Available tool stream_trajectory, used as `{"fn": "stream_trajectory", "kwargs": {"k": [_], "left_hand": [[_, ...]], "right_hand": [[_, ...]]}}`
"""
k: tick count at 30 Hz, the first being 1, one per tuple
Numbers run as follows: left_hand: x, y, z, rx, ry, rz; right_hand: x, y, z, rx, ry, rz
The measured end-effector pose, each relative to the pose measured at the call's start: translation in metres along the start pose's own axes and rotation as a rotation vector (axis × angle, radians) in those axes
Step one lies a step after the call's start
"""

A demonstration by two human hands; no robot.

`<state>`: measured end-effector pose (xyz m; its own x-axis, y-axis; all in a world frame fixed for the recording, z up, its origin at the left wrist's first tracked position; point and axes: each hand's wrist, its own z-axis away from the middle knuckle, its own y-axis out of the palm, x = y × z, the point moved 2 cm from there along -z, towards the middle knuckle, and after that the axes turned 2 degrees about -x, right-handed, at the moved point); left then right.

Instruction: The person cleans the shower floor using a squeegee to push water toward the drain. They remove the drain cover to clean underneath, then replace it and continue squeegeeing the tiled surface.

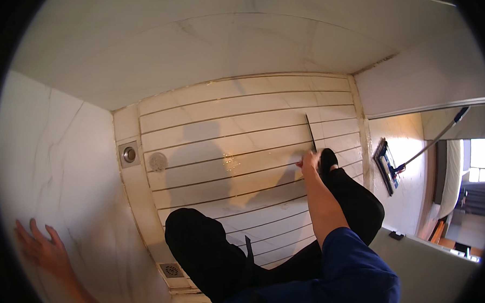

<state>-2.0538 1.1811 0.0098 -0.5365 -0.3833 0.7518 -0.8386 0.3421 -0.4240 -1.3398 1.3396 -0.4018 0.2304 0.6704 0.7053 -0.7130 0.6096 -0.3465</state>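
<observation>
Spread against the white marble-look wall [61, 175] on the left is my left hand [45, 248], its fingers apart and nothing in it. My right hand [310, 162] is low over the grooved floor tiles [250, 139], closed around the near end of a squeegee [310, 132]. Its long, thin dark blade points away from me. The squeegee's handle is hidden in my hand. Beside that hand is my black shoe [328, 160]. Wet, shiny spots show on the floor near the middle.
A round drain fitting [129, 155] and a square floor grate [171, 270] lie along the left edge. A pale round disc [158, 161] rests on the tiles. Outside the enclosure at right stands a flat mop [387, 167]. A glass panel [422, 261] is at lower right.
</observation>
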Motion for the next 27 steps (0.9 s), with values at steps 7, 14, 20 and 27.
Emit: {"fn": "stream_trajectory", "kwargs": {"k": [7, 14, 20, 27], "left_hand": [[-0.005, 0.001, -0.004, 0.019, -0.040, -0.019], [-0.005, 0.004, 0.001, 0.066, -0.077, -0.001], [-0.010, -0.005, -0.002, 0.017, -0.105, 0.139], [-0.008, -0.014, -0.003, 0.073, -0.198, 0.365]], "right_hand": [[-0.151, 0.110, 0.170, -0.217, -0.611, 0.539], [-0.250, 0.132, 0.265, 0.346, -0.379, 0.582], [-0.247, -0.017, 0.108, -0.071, -0.069, 0.500], [-0.224, 0.139, 0.290, 0.425, 0.208, 0.072]]}}
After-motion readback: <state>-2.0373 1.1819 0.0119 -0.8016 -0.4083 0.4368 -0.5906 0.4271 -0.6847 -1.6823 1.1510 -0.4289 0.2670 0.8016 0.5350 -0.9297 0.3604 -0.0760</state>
